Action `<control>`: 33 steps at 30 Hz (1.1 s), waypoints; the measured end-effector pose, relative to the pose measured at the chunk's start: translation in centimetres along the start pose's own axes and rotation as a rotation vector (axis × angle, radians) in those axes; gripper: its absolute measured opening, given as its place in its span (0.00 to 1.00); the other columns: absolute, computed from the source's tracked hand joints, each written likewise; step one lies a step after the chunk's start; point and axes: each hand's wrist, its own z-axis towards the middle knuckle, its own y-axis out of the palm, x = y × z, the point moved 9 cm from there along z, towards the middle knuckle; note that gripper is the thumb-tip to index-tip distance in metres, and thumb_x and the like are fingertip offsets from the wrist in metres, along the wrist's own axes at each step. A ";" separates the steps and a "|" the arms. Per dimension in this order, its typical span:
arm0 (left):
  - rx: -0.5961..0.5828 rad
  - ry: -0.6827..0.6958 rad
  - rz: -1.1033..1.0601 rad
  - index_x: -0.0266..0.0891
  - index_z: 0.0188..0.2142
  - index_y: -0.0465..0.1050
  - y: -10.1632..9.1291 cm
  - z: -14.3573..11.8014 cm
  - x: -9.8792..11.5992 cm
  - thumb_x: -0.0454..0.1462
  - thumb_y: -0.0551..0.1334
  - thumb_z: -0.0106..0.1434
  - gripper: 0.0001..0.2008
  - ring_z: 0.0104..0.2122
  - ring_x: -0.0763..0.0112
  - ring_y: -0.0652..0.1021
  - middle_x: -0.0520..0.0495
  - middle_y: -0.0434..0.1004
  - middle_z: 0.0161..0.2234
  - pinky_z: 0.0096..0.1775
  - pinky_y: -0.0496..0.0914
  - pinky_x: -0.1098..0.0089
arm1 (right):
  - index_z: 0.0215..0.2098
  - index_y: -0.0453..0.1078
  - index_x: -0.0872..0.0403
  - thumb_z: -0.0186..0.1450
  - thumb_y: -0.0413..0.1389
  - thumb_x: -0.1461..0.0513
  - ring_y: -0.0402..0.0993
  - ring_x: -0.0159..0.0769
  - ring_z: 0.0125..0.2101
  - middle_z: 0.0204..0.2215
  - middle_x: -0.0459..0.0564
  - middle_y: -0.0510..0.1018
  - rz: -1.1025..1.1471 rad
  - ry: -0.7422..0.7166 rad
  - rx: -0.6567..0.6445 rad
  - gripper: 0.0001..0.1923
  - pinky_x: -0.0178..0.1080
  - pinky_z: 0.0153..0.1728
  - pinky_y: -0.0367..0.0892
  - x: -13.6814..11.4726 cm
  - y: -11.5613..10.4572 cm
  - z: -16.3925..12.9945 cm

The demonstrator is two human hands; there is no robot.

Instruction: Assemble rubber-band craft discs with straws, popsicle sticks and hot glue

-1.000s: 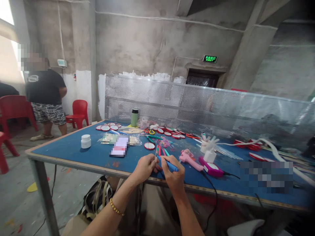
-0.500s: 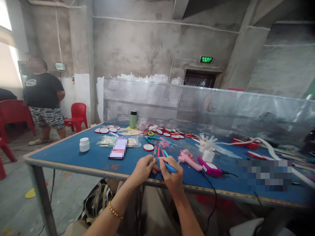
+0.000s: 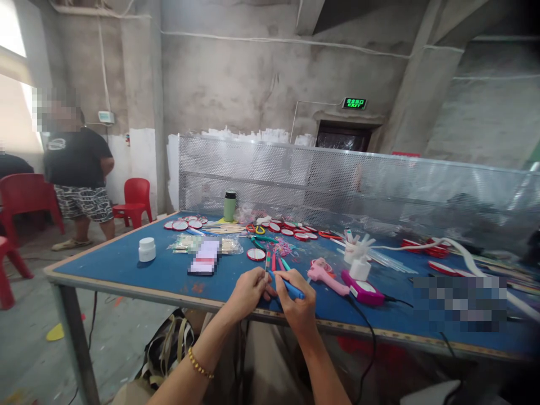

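Note:
At the table's front edge, my right hand (image 3: pixel 300 298) is closed round a blue marker pen (image 3: pixel 294 289), its tip pointing left toward my other hand. My left hand (image 3: pixel 248 289) pinches a thin, pale stick (image 3: pixel 268 261) with green and red bands near its upper end. The pen tip meets or nearly meets the stick; the fingers partly hide the spot. Just beyond lie a red pen (image 3: pixel 274 262) and a green pen (image 3: pixel 287 265). A round white disc with a red rim (image 3: pixel 256 255) rests behind my left hand.
A pink glue gun (image 3: pixel 329 279) and a purple box (image 3: pixel 363 289) with a cord lie right. A phone (image 3: pixel 205 256), a white jar (image 3: pixel 147 250) and a green bottle (image 3: pixel 229 207) stand or lie left. Behind are pliers, rubber bands and several discs. A person (image 3: pixel 80 160) stands beyond the table.
The view has shifted slightly, so everything sits a little lower and to the right. Both hands keep nearly the same pose on the stick and the marker pen.

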 end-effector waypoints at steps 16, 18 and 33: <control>0.008 -0.060 -0.038 0.40 0.31 0.64 0.2 0.0 -0.2 0.40 0.52 0.64 0.08 0.23 0.69 0.78 0.48 0.80 0.25 0.29 0.69 0.71 | 0.35 0.73 0.54 0.67 0.54 0.65 0.72 0.32 0.28 0.27 0.46 0.74 -0.043 -0.008 0.091 0.06 0.36 0.33 0.68 0.7 -0.8 -0.1; 0.008 -0.062 -0.045 0.40 0.31 0.65 0.3 0.0 -0.2 0.41 0.52 0.64 0.08 0.23 0.69 0.78 0.48 0.80 0.26 0.29 0.70 0.71 | 0.35 0.73 0.54 0.67 0.54 0.64 0.72 0.33 0.27 0.27 0.46 0.74 -0.069 0.000 0.128 0.05 0.37 0.34 0.68 0.9 -1.1 -0.1; 0.036 -0.083 -0.166 0.39 0.35 0.66 0.0 0.3 -0.8 0.41 0.53 0.64 0.09 0.22 0.70 0.77 0.48 0.81 0.28 0.27 0.68 0.72 | 0.46 0.71 0.51 0.69 0.50 0.55 0.75 0.34 0.25 0.32 0.49 0.79 -0.109 0.202 -0.070 0.14 0.37 0.30 0.71 3.7 -0.8 1.4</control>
